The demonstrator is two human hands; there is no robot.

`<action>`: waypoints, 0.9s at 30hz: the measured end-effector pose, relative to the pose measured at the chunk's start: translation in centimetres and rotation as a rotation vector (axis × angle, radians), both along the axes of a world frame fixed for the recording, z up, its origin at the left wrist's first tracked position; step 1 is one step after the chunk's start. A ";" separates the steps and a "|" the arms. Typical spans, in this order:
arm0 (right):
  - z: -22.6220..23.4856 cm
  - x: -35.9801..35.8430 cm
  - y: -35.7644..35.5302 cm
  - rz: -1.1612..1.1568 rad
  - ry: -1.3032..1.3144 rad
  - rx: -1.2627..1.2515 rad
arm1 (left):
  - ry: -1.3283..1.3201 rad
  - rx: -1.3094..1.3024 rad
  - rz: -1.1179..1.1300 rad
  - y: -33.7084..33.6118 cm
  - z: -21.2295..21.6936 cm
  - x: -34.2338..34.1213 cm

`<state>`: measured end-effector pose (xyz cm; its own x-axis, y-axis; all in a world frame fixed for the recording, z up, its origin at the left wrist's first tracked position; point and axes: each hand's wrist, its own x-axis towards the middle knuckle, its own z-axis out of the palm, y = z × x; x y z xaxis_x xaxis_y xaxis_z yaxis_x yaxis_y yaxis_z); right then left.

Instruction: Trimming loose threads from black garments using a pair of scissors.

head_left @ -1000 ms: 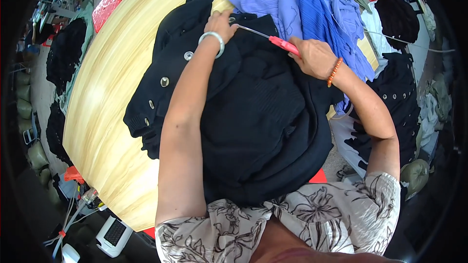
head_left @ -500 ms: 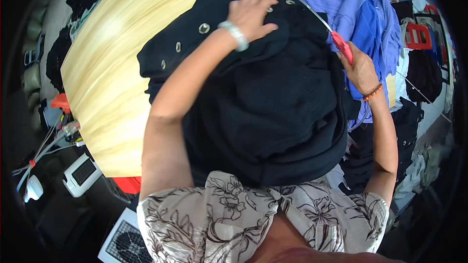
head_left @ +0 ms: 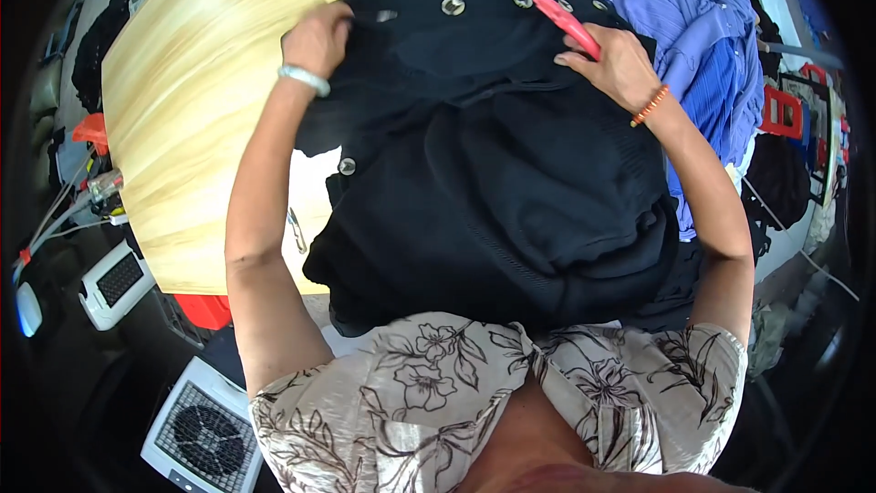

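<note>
A large black garment (head_left: 474,164) lies heaped in front of me, with big round buttons along its far band. My left hand (head_left: 319,41), somewhat blurred by motion, has its fingers curled on the garment's far left edge. My right hand (head_left: 611,64) holds a tool with a pink handle (head_left: 568,27) and a long thin metal end above the garment's far right part. The metal end points to the far left, over the buttoned band. Whether the tool has one blade or two cannot be made out.
The garment rests on a pale wood-patterned table (head_left: 201,110). A small metal tool (head_left: 297,231) lies by the garment's left side. Purple-blue clothes (head_left: 680,9) are piled at the far right. A white fan unit (head_left: 205,429) stands below left, and a red plastic crate (head_left: 782,112) at right.
My left hand has moved left from the buttoned band to the garment's edge. My right hand has swung the pink-handled tool left over the cloth. The garment has spread, exposing the small metal tool.
</note>
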<state>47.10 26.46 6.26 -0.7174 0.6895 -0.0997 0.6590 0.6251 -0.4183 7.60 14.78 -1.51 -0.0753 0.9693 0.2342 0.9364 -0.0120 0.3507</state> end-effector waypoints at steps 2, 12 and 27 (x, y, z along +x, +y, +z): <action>-1.3 -1.8 0.7 0.065 -0.017 0.099 | 0.047 0.257 0.108 1.7 1.4 -1.8; -0.9 -2.1 1.4 -0.089 -0.043 0.068 | -0.019 -0.047 -0.380 -7.8 -0.1 6.2; -2.1 -2.7 -1.3 0.090 -0.051 0.076 | -0.480 -0.027 -0.304 -8.8 2.9 6.1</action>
